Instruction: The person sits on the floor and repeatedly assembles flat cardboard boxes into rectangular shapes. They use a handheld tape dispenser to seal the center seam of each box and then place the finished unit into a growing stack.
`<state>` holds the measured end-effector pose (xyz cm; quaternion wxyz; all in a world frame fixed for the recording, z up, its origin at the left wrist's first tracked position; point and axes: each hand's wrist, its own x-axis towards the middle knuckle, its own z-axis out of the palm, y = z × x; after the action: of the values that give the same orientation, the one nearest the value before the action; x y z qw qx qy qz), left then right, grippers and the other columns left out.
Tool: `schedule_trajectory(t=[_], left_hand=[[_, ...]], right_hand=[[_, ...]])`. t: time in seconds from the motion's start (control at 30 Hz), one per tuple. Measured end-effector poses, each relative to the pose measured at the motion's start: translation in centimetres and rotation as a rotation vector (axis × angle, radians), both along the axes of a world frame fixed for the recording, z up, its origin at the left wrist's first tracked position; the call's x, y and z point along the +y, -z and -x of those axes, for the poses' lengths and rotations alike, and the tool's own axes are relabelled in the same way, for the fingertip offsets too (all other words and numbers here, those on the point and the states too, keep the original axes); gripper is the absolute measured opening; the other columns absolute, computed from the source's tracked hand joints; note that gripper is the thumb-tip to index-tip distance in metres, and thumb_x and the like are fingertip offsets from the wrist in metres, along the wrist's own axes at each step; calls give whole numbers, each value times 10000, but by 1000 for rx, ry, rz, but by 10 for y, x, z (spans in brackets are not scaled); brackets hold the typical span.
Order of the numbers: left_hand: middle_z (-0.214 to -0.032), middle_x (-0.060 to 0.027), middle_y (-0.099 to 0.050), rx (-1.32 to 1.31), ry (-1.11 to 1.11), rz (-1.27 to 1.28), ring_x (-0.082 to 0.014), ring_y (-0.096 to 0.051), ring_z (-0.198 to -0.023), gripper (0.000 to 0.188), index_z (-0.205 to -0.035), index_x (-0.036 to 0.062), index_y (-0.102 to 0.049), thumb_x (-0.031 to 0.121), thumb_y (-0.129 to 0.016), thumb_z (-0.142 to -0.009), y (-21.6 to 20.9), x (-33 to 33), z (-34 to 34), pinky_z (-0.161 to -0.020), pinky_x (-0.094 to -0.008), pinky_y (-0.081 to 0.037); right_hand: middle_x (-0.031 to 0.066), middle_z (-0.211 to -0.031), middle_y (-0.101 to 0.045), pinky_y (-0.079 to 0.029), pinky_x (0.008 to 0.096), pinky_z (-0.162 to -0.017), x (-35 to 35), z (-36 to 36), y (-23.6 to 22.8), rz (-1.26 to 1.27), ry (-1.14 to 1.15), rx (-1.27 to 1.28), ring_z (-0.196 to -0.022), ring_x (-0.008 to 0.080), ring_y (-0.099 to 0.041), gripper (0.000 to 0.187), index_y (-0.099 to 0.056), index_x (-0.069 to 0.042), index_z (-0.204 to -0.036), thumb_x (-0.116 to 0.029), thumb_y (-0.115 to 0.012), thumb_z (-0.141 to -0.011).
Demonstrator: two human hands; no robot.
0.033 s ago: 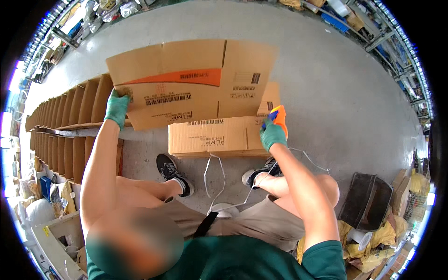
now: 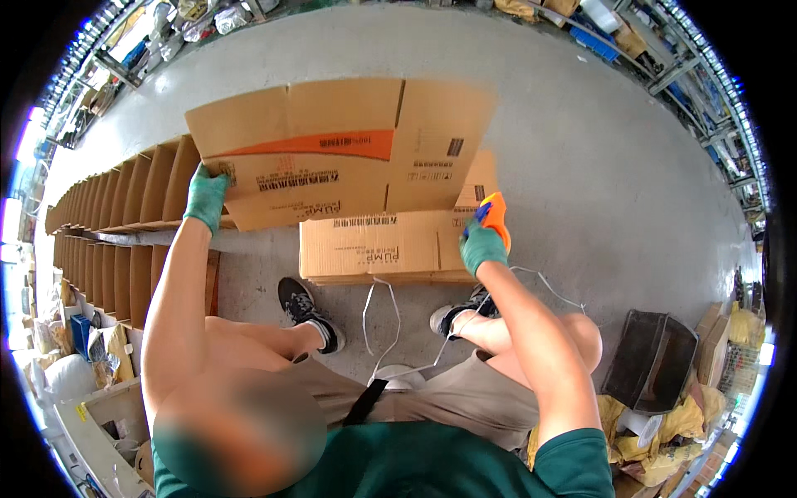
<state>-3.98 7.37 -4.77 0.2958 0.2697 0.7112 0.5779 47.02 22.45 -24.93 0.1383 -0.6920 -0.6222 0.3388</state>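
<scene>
My left hand (image 2: 207, 197), in a green glove, grips the left edge of a flat cardboard carton sheet (image 2: 324, 187). The brown sheet has an orange stripe and dark print, and is raised and tilted above the floor. In my gloved right hand (image 2: 483, 247) is an orange-and-blue hand tool (image 2: 496, 217), beside the sheet's lower right edge; its exact kind is unclear. Beneath the sheet lies a stack of flattened cartons (image 2: 365, 249), partly covered by it. Whether my right fingers also touch cardboard cannot be made out.
Rows of upright cardboard dividers (image 2: 124, 195) stand at the left. A white cord (image 2: 397, 311) trails between my shoes over the grey floor (image 2: 581, 174). A dark plastic bin (image 2: 650, 361) sits at the right, near crumpled yellow sacking (image 2: 664, 452). Loaded metal shelves (image 2: 677, 75) line the far right.
The carton sheet has dropped slightly, its top edge now nearer to me. Both hands have shifted slightly toward me, still holding the sheet and the tool.
</scene>
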Motion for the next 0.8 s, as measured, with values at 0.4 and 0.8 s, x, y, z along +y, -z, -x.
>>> schedule_trajectory(t=[0.4,0.8], left_hand=[[-1101,-51,-659,48,-54,37,-168,-621,-971,352,-1201,24,-602,-60,-599,-859,18,-61,21,-931,-313,-493],[-1145,-73,-651,0,35,144,-170,-618,-1019,379,-1222,24,-582,-101,-581,-864,37,-68,22,-919,-310,-509]], right_hand=[[102,-1494,-403,-373,552,-1095,-2,98,-280,-956,-546,-331,-1388,442,-356,572,-509,-189,-1391,-207,-693,-850],[139,-1551,-334,-345,534,-1141,-2,99,-246,-968,-706,134,-1426,489,-277,620,-539,-150,-1356,77,-591,-781]])
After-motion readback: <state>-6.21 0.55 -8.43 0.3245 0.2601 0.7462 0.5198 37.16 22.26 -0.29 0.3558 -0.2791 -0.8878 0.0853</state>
